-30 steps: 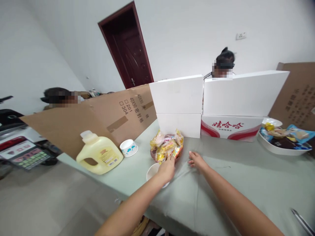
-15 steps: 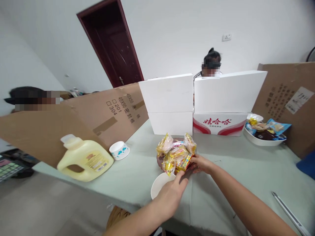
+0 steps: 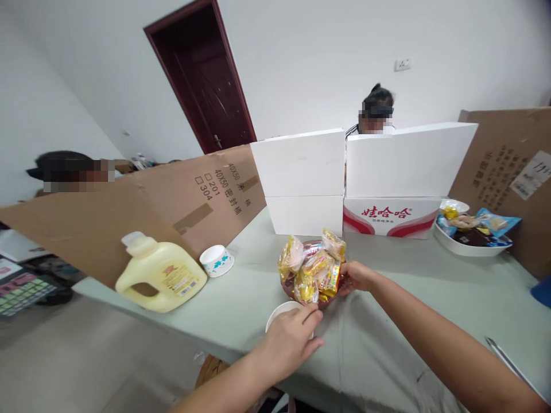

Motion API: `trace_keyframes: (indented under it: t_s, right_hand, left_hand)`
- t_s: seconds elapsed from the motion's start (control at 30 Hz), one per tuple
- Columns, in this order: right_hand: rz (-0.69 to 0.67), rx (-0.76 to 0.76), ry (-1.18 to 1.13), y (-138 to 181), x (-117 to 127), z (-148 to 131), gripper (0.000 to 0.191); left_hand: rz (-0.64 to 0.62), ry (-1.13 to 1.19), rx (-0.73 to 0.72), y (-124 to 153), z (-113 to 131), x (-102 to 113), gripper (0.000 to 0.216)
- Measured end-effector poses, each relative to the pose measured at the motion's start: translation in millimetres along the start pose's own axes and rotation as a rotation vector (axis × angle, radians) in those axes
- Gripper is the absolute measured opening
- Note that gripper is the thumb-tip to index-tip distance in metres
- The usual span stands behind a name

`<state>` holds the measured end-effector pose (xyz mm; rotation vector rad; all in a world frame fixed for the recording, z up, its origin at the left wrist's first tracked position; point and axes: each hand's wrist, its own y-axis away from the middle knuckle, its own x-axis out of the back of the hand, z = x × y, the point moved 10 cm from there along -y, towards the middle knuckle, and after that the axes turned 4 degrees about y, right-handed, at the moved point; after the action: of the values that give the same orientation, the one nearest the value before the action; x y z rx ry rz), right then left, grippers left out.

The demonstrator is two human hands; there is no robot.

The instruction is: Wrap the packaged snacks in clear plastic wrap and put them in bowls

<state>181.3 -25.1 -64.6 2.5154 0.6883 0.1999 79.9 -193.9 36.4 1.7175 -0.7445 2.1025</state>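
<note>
A reddish-brown bowl heaped with wrapped snacks in yellow and clear packaging sits at mid-table. My right hand grips the bowl's right rim, its fingertips partly hidden behind the edge. In front of the bowl, my left hand reaches over a white bowl and covers much of it. The left fingers are stretched out with the thumb apart, and their tips are close to the nearest snack packet; whether they touch it I cannot tell.
White boxes and cardboard panels border the table. A pale yellow jug and a paper cup stand left. A white dish of snacks and a metallic rod are right. Two people sit beyond the panels.
My left hand has drawn slightly left and back from the snack bowl's front edge. My right hand stays at the right rim. The view has shifted a little to the left.
</note>
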Motion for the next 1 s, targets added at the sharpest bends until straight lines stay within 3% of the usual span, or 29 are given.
trace_keyframes:
  t_s: [0.07, 0.13, 0.2, 0.3, 0.43, 0.6, 0.8, 0.9, 1.0]
  right_hand:
    - [0.002, -0.007, 0.008, -1.6, 1.8, -1.0, 0.017]
    - [0.005, 0.002, 0.018, -4.3, 2.6, -4.7, 0.016]
    - [0.013, 0.031, 0.031, -8.4, 1.9, -13.6, 0.016]
    - [0.030, 0.093, 0.066, -15.3, -2.7, -35.4, 0.021]
    - [0.032, 0.196, 0.129, -18.6, -12.1, -69.1, 0.034]
    - [0.090, 0.352, 0.251, -14.4, -16.8, -105.0, 0.039]
    - [0.348, 0.558, 0.543, -4.4, -30.2, -153.7, 0.071]
    - [0.399, 0.692, 0.725, 6.4, -54.4, -177.7, 0.071]
    - [0.417, 0.832, 0.876, 16.7, -79.6, -194.8, 0.066]
  left_hand:
    - [0.126, 0.038, -0.053, -1.2, -5.5, 21.9, 0.031]
    - [0.240, 0.049, -0.057, -8.0, -21.7, 42.5, 0.040]
    - [0.274, -0.015, 0.049, -25.0, -50.8, 53.3, 0.079]
    - [0.082, -0.075, 0.220, -63.8, -94.8, 41.6, 0.130]
    - [-0.121, -0.027, 0.270, -101.3, -123.6, 25.7, 0.143]
    - [-0.072, 0.076, 0.235, -100.1, -137.9, 36.9, 0.124]
    - [0.221, 0.151, 0.372, -63.7, -161.0, 50.5, 0.081]
    - [0.402, 0.175, 0.491, -43.2, -172.0, 49.8, 0.054]
    - [0.528, 0.183, 0.562, -28.1, -175.9, 44.0, 0.045]
